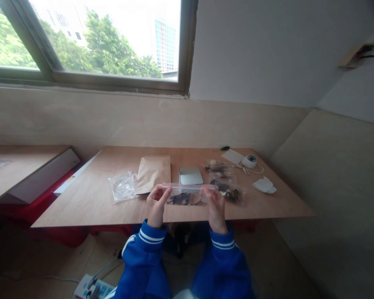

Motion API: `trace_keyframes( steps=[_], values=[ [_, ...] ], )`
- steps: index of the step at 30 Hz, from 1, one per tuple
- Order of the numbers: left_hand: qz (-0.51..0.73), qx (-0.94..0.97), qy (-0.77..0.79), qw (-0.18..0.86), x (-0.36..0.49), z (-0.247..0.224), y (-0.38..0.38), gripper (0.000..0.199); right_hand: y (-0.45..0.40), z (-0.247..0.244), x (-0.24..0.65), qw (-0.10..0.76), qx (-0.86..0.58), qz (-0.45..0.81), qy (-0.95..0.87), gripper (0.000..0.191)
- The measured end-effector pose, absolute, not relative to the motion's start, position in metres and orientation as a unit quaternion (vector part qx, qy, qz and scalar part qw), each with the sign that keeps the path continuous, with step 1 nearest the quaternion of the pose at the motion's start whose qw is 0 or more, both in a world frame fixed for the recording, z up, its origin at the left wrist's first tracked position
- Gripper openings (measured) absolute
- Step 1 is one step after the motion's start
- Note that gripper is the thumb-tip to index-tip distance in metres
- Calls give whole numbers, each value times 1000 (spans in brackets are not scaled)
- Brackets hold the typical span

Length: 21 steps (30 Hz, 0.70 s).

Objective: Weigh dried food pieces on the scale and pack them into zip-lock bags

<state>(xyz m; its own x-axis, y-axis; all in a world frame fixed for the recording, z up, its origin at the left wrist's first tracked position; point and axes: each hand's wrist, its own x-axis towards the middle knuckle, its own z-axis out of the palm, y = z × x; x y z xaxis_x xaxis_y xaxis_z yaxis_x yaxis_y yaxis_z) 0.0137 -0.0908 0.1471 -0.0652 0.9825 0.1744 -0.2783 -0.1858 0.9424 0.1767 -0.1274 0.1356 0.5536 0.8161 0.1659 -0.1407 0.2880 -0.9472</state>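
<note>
A clear zip bag with dark and tan pieces inside is stretched between my two hands near the table's front edge. My left hand pinches the left end of its red-lined top strip. The right end of that strip is between the fingers of my right hand, which are closed on it. Just beyond the bag lies a flat silver scale. Brown paper bags lie behind my left hand, beside a heap of clear plastic bags. Filled clear bags rest to the right.
On the right of the wooden table are a white round device with a cable, a crumpled white tissue, a white sheet and a green-black object. A power strip lies on the floor.
</note>
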Motion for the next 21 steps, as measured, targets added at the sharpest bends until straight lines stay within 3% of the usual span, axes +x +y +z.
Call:
trace_keyframes(
  steps=[9,21],
  values=[
    [619,477,367,505,11,142,-93,25,-135,146,163,683,-484,350,-421,23],
    [606,459,385,524,5,145,-103,25,-140,142,161,681,-505,300,-437,17]
  ],
)
